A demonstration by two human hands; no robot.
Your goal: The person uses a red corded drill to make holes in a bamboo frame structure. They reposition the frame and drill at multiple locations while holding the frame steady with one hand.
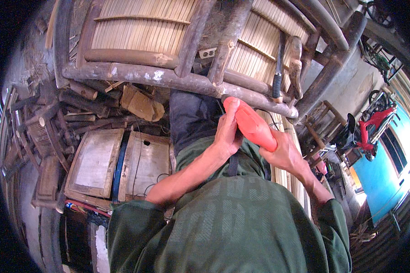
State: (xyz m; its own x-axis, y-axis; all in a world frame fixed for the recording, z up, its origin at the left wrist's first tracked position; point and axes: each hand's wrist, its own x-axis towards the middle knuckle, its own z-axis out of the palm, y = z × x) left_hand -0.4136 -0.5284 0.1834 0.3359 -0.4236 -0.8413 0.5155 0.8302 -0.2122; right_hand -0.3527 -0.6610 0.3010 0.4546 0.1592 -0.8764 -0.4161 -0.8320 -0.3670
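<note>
Head view. An orange power tool point(253, 125) lies just right of picture centre, its nose at 11 o'clock pressed against a dark bamboo pole point(177, 78) of a chair-like frame. The left hand point(228, 129) is wrapped over the tool's front end, thumb on top, fingers closed round it. The right hand point(284, 154) clasps the rear of the body from the 4 o'clock side; how its fingers lie underneath cannot be told. A dark-handled blade point(278, 68) rests on the slatted panel point(259, 41) at 1 o'clock, near the work point. Wood offcuts point(141, 103) and two flat boards point(118, 164) lie at 9 o'clock. Judged risk: the pole is round, so the nose could skate off it sideways toward the left fingers or the knee point(191, 113) just below.
</note>
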